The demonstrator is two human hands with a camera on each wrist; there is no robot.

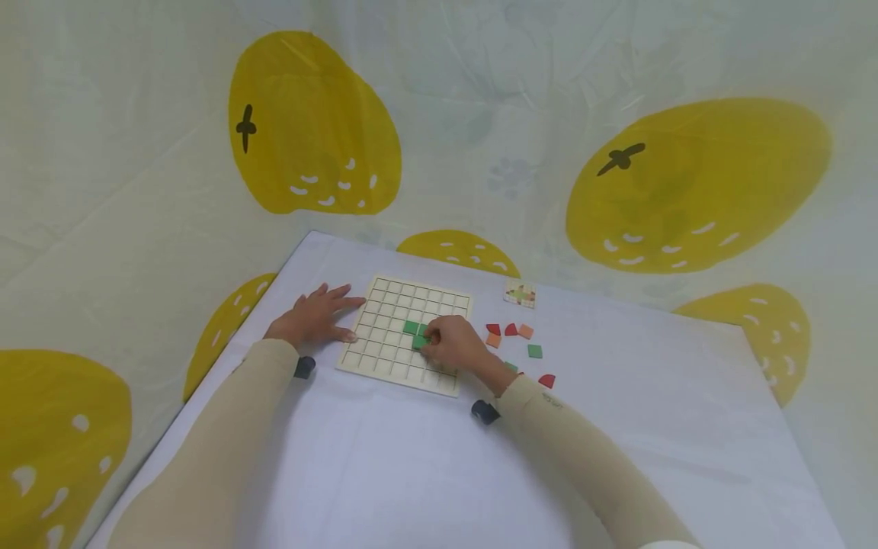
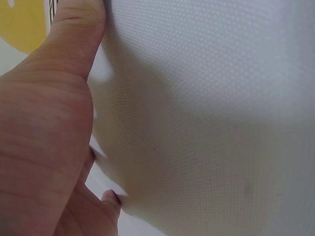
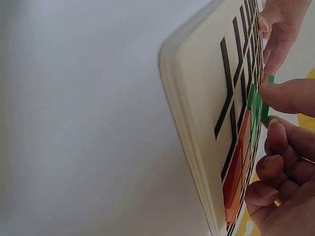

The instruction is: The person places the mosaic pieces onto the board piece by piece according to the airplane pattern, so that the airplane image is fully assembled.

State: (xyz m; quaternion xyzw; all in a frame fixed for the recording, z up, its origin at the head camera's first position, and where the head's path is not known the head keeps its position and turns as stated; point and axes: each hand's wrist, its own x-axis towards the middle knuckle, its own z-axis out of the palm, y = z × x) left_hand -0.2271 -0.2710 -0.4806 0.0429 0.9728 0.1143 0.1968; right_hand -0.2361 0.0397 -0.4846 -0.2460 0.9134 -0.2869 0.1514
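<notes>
A green tile (image 3: 265, 112) is pinched in the fingers of the right hand (image 1: 456, 343), nearly parallel to the grid board (image 1: 384, 353) and close by its laid green tiles (image 1: 410, 327), while the board's left edge is touched by the left hand (image 1: 317, 316), fingers spread.

ok so one grid board (image 1: 357, 359), one card (image 1: 519, 293), 5+ green squares (image 1: 535, 351), plus off-board two orange tiles (image 1: 525, 332) and 3+ red wedges (image 1: 546, 380)

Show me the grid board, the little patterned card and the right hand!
Grid board (image 1: 394, 347): head view, bare squares near its middle.
Patterned card (image 1: 520, 294): head view, its middle.
Right hand (image 1: 455, 345): head view, back of the hand.
</notes>
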